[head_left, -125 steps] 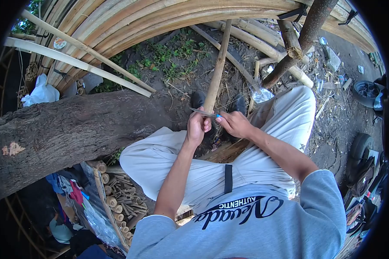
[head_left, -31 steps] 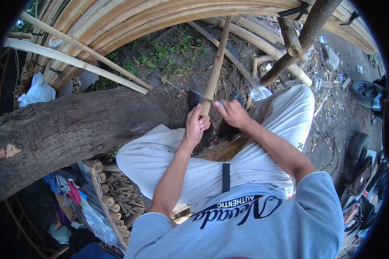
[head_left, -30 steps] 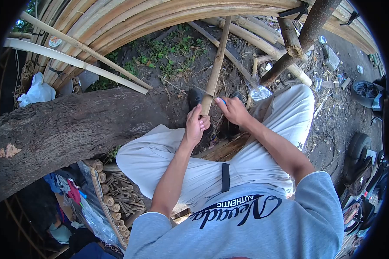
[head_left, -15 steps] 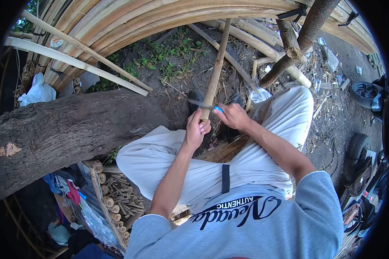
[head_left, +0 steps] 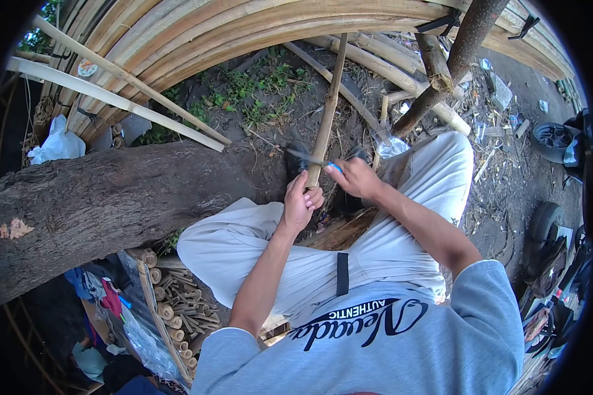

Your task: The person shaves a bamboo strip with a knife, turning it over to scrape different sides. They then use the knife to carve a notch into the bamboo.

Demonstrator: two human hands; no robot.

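My left hand (head_left: 301, 204) is closed around the near end of a long bamboo pole (head_left: 327, 118), which stretches away from me between my knees. In my right hand (head_left: 356, 178) is a knife (head_left: 303, 156) with a blue handle, gripped in a fist. Its thin blade lies across the pole just beyond my left fingers and points to the left. Whether the edge bites into the bamboo is too small to tell. Dark shoes (head_left: 297, 160) show on both sides of the pole.
A thick tree trunk (head_left: 112, 204) lies to my left. Long bamboo strips (head_left: 257, 39) are bundled across the far side. Cut bamboo pieces (head_left: 191, 296) fill a frame at lower left. A slanting post (head_left: 454, 79) stands at upper right, and wheels (head_left: 552, 141) are at far right.
The knife blade is tilted slightly differently, its tip a little further left and up. Both hands keep their grips in nearly the same place.
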